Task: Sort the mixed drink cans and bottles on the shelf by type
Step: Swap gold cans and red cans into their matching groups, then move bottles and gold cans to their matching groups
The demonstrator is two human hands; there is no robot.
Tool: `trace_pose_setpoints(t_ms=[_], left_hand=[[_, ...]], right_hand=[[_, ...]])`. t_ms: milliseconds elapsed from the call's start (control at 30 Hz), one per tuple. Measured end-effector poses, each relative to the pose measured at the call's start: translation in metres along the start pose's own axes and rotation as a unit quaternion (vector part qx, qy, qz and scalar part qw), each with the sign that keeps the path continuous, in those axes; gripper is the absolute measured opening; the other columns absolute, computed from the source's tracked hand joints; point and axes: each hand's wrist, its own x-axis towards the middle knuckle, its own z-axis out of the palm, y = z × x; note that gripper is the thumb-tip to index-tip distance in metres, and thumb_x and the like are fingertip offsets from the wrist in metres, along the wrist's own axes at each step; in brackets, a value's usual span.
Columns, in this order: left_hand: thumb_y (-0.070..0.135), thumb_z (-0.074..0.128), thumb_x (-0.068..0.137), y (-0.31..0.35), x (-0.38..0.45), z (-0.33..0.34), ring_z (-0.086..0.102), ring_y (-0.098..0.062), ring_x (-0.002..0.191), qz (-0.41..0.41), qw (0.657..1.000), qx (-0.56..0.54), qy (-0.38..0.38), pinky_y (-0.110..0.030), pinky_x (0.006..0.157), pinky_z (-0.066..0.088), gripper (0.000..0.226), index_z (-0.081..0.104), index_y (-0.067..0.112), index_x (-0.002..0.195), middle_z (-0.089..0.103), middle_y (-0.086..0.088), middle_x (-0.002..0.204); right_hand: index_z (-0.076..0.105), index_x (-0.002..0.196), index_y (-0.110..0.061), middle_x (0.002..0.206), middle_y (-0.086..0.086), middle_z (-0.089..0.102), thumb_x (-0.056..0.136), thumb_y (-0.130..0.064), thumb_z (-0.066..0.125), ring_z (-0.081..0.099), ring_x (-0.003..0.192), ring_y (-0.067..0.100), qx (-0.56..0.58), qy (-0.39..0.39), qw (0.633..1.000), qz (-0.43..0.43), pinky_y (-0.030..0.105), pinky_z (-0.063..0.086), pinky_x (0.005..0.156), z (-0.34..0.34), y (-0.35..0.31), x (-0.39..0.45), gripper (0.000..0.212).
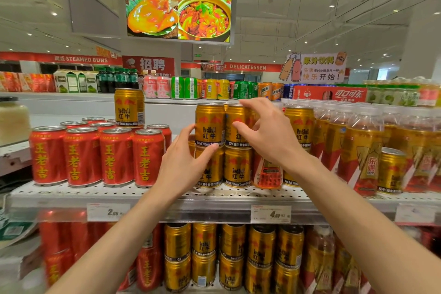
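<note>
Gold Red Bull cans stand two high at the middle of the perforated shelf point(71, 192). My left hand point(181, 164) grips the bottom of the upper left gold can point(210, 122) between thumb and forefinger. My right hand point(267, 133) is spread over the neighbouring upper gold can point(232, 131), fingertips at its top rim and thumb in front of it. One stray gold can point(128, 107) stands on top of the red Wanglaoji cans point(95, 155) at the left. A small orange bottle point(267, 174) sits among the lower gold cans. Another gold can point(391, 169) stands in front of the amber bottles point(358, 145) on the right.
A pale jar point(13, 119) stands at the far left. The shelf below holds more red cans point(57, 246), gold cans point(233, 253) and bottles. Price tags point(270, 214) hang on the shelf's front rail. A further shelf behind carries mixed cans and cartons point(186, 87).
</note>
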Motion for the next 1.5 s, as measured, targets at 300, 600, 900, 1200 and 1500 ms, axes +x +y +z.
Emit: trace_pose_setpoints(t_ms=[300, 600, 900, 1200, 1500], left_hand=[[0.049, 0.063, 0.095, -0.004, -0.01, 0.004, 0.07, -0.016, 0.088, -0.012, 1.0, -0.017, 0.019, -0.05, 0.095, 0.057, 0.067, 0.035, 0.034, 0.154, 0.052, 0.006, 0.146], [0.028, 0.073, 0.091, -0.001, -0.036, 0.021, 0.063, -0.006, 0.078, 0.028, 0.987, -0.067, 0.14, -0.035, 0.07, 0.057, 0.029, 0.058, 0.028, 0.116, 0.065, 0.005, 0.098], [0.041, 0.07, 0.09, 0.038, -0.036, 0.078, 0.064, -0.004, 0.069, 0.065, 0.997, 0.001, 0.03, -0.025, 0.063, 0.055, 0.023, 0.061, 0.034, 0.11, 0.066, 0.016, 0.076], [0.04, 0.069, 0.092, 0.045, -0.037, 0.083, 0.065, 0.0, 0.074, 0.06, 0.997, 0.026, 0.033, -0.011, 0.064, 0.05, 0.03, 0.063, 0.031, 0.12, 0.068, 0.015, 0.079], [0.045, 0.071, 0.09, 0.042, -0.042, 0.084, 0.066, -0.001, 0.079, 0.071, 0.997, 0.014, 0.028, -0.024, 0.071, 0.059, 0.04, 0.062, 0.033, 0.127, 0.068, 0.018, 0.086]], right_hand=[[0.063, 0.119, -0.026, 0.117, -0.01, 0.061, 0.094, -0.031, 0.069, 0.067, 0.083, 0.002, 0.108, 0.079, 0.989, 0.07, 0.028, 0.062, 0.071, -0.017, 0.017, -0.064, 0.027], [0.065, 0.115, -0.022, 0.106, -0.009, 0.064, 0.095, -0.031, 0.067, 0.065, 0.081, 0.003, 0.037, 0.091, 0.99, 0.105, 0.036, 0.06, 0.077, -0.048, 0.069, -0.079, 0.021], [0.06, 0.129, -0.017, 0.129, -0.002, 0.057, 0.098, -0.037, 0.06, 0.059, 0.074, 0.004, -0.046, -0.01, 0.997, -0.069, 0.033, 0.057, 0.077, -0.067, 0.071, -0.003, 0.036], [0.057, 0.135, -0.02, 0.129, -0.001, 0.065, 0.096, -0.059, 0.055, 0.061, 0.115, 0.019, -0.103, -0.112, 0.988, -0.033, 0.043, 0.054, 0.096, -0.064, 0.059, 0.025, 0.055], [0.053, 0.137, -0.025, 0.127, -0.002, 0.052, 0.09, -0.063, 0.057, 0.056, 0.108, 0.02, -0.071, -0.11, 0.991, -0.034, 0.041, 0.051, 0.088, -0.071, 0.058, 0.019, 0.061]])
